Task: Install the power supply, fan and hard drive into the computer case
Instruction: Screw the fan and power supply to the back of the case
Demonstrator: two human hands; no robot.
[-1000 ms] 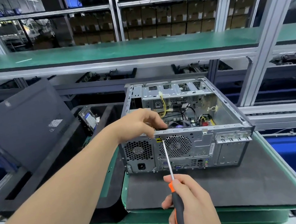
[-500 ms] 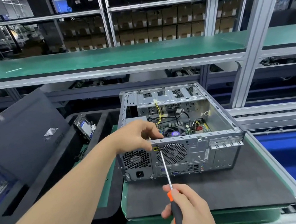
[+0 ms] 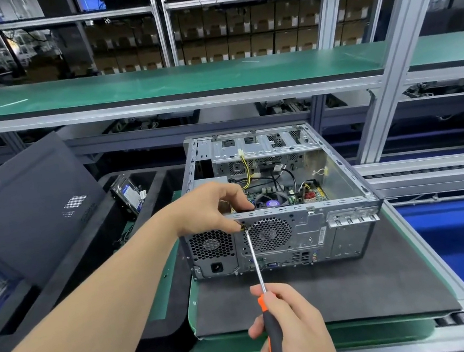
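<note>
An open grey computer case lies on its side on a dark mat, its rear panel toward me. The power supply sits at the rear left and the fan shows behind its round grille. My left hand rests on the case's top rear edge, fingertips pinching a small brass screw at the fan's upper left corner. My right hand grips an orange and black screwdriver whose tip meets that screw. A hard drive leans in the black foam tray at left.
The dark side panel leans on the black foam tray at left. A green shelf runs across behind the case, held by aluminium posts. Roller conveyor rails lie to the right.
The view has shifted slightly as my head moved. Both hands keep their hold, the screwdriver tip staying at the screw by the fan grille.
</note>
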